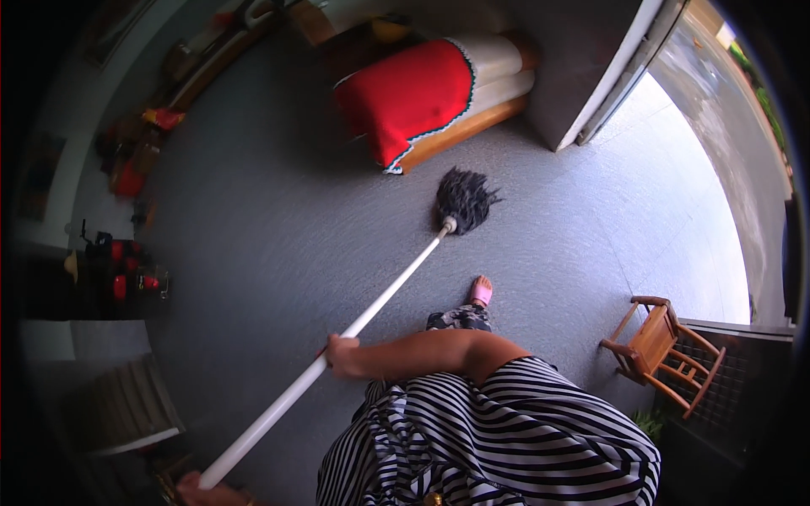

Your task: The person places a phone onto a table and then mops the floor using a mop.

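Note:
A string mop with a white pole (pixel 392 288) runs slantwise across the view, away from me. Its dark grey mop head (pixel 467 199) lies spread on the grey floor (pixel 266 253), just short of the bench with the red cloth. Partway along the pole, my right hand (pixel 342 355) is wrapped around it. My left hand (pixel 209 492) grips the upper end of the pole near the bottom left rim, partly cut off by the picture's edge. One of my feet, in a pink slipper (pixel 481 292), shows below the mop head.
A wooden bench with a pale cushion (pixel 500 73) and a red cloth (pixel 411 95) stands ahead. Beyond a doorway frame (pixel 607 95), bright paving lies at right. A wooden chair (pixel 655 341) is at lower right. Red items (pixel 130 272) and a pale ridged object (pixel 120 401) stand left.

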### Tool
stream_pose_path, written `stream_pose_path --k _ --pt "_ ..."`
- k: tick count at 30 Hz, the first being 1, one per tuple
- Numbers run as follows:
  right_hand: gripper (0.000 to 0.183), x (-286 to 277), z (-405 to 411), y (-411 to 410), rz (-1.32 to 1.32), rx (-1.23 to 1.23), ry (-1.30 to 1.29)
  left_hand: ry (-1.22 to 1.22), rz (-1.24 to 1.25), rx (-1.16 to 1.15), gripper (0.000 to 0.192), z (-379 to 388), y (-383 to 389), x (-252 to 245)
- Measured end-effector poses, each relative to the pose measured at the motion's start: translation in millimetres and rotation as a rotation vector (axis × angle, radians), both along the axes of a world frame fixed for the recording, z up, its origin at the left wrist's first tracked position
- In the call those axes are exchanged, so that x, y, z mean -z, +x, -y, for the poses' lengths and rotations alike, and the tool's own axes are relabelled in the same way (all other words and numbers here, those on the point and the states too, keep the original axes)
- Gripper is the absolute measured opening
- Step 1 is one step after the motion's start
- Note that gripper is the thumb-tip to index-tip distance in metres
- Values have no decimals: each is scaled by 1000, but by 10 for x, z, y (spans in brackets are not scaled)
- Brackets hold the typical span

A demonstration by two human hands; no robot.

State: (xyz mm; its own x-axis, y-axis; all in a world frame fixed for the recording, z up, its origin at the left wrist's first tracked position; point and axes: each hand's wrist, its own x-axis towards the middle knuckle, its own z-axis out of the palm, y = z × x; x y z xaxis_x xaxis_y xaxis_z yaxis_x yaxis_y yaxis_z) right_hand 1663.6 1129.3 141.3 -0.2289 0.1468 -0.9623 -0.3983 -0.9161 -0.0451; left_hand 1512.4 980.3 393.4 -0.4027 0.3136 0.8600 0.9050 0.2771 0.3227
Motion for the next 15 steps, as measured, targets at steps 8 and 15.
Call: stream_pose_path --k 8,15 --pt "32 -312 217 -242 -269 160 -1 -215 -610 -279 19 -70 -693 -214" --pt "34 55 -442 662 -119 473 98 70 23 187 39 -1344 31 437"
